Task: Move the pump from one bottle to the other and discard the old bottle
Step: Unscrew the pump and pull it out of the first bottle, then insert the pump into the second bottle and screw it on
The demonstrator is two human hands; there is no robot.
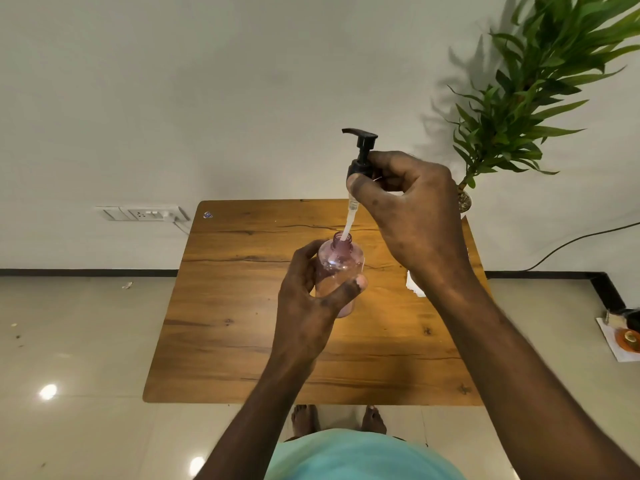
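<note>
A clear pink bottle (337, 268) is held upright above the wooden table (242, 306) by my left hand (311, 299), fingers wrapped round its body. Its neck is uncapped. My right hand (408, 202) grips the black pump (362, 150) by its collar, raised above the bottle. The pump's white dip tube (348, 223) hangs down, its lower end inside the bottle's neck. A white object (414, 284) lies on the table, mostly hidden behind my right wrist. I cannot see a second bottle clearly.
A potted green plant (526, 91) stands at the table's far right corner against the wall. A wall socket (142, 213) with a plug sits left. On the floor at right lie a paper and small items (623, 336). My bare feet are below the table's near edge.
</note>
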